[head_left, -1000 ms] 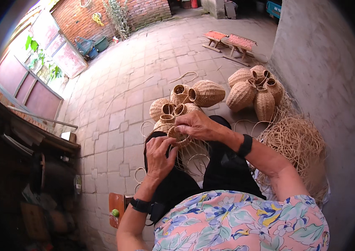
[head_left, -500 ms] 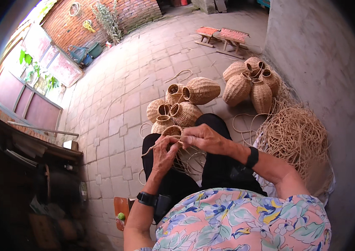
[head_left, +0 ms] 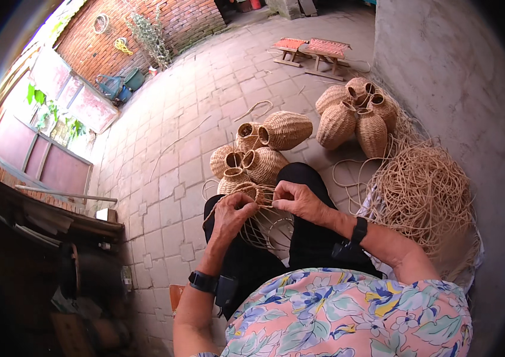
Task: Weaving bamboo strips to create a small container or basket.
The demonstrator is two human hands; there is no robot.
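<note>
Between my knees is a small, unfinished woven vase of tan cord, with loose strands hanging below it. My left hand is closed around its near rim, thumb and fingers pressed together. Just to the right, my right hand pinches a strand of cord drawn out from the vase; its fingertips are apart from the left hand. Past my hands stands a cluster of finished-looking woven vases, their round mouths turned inward.
Farther right is a second vase cluster. A large tangled heap of cord lies beside my right knee, along the grey wall. Two low stools stand farther back on the paved floor. Loose cord pieces lie about.
My right hand has moved right, away from the left one, drawing a strand with it. The left hand has turned slightly and now covers more of the vase's near rim.
</note>
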